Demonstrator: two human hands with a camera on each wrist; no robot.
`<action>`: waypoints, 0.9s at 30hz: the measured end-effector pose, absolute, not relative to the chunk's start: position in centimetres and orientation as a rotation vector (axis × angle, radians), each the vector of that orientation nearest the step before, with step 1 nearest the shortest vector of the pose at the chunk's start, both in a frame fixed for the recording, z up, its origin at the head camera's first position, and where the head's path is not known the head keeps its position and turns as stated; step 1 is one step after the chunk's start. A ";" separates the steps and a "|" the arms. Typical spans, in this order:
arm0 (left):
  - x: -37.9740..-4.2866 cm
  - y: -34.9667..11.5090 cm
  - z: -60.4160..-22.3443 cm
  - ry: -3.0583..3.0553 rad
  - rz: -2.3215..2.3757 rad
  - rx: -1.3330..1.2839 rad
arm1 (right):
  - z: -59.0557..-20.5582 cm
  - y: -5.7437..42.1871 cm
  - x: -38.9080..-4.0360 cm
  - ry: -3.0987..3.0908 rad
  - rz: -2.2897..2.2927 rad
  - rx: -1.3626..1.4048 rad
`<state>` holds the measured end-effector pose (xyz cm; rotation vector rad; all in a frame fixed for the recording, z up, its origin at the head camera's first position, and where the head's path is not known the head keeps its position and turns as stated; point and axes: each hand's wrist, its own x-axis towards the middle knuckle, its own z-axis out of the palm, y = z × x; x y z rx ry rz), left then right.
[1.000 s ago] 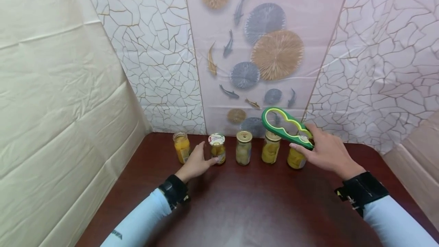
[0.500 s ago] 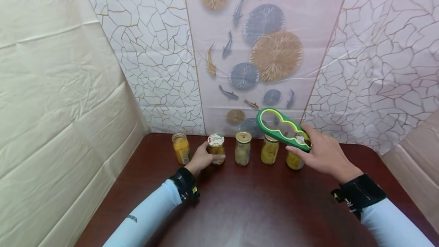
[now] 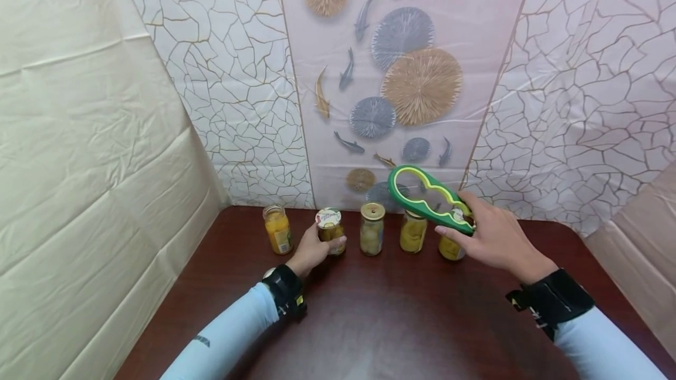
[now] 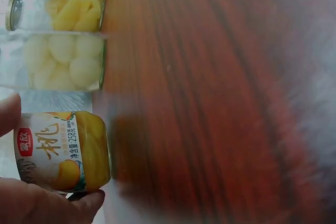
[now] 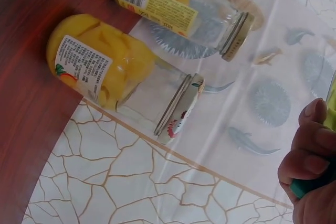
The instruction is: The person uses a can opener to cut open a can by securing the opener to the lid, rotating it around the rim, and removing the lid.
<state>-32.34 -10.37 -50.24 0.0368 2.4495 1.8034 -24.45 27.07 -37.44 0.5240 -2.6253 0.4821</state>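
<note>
My left hand (image 3: 310, 251) grips a small jar of peaches (image 3: 330, 219) with a patterned lid. In the left wrist view, thumb and fingers lie on either side of this jar's label, its base close over the table. Raised at the right, my right hand (image 3: 496, 236) holds a green and yellow jar opener (image 3: 435, 214) by one end, its looped end pointing up and left. The opener overlaps the two right-hand jars in the head view. Right below it stands a jar of yellow fruit (image 3: 451, 248); in the right wrist view this jar (image 5: 100, 61) has its lid on.
Along the table's back edge stand an open jar of orange fruit (image 3: 278, 232), a gold-lidded jar of pale round fruit (image 3: 372, 233) and another yellow fruit jar (image 3: 412, 233). A pale round object (image 3: 269, 272) shows beside my left wrist. Patterned cloth (image 3: 369, 151) hangs behind.
My left hand has moved right and closed round the peach jar. My right hand has shifted slightly left with the opener. The pale round object by the left wrist has come into view.
</note>
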 end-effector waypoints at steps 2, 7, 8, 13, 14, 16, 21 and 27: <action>-31.8 -10.3 -50.1 2.470 1.796 0.065 | -37.4 27.0 -24.4 -2.624 0.487 0.522; -29.7 -9.7 -48.8 2.495 1.806 0.179 | -37.1 26.3 -24.0 -2.654 0.542 0.520; -29.2 -9.5 -48.5 2.494 1.800 0.205 | -37.0 26.2 -23.8 -2.667 0.560 0.521; -26.7 -9.0 -47.1 2.517 1.701 0.328 | -36.6 25.2 -23.5 -2.710 0.577 0.588; -26.2 -8.8 -46.9 2.523 1.679 0.358 | -36.5 25.0 -23.5 -2.710 0.565 0.606; -25.6 -8.6 -46.6 2.523 1.653 0.415 | -36.4 24.7 -23.4 -2.705 0.554 0.635; -24.7 -7.5 -46.2 2.538 1.623 0.540 | -36.5 23.7 -22.8 -2.702 0.577 0.670; -24.4 -6.0 -45.7 2.567 1.611 0.656 | -36.7 21.8 -21.9 -2.725 0.613 0.752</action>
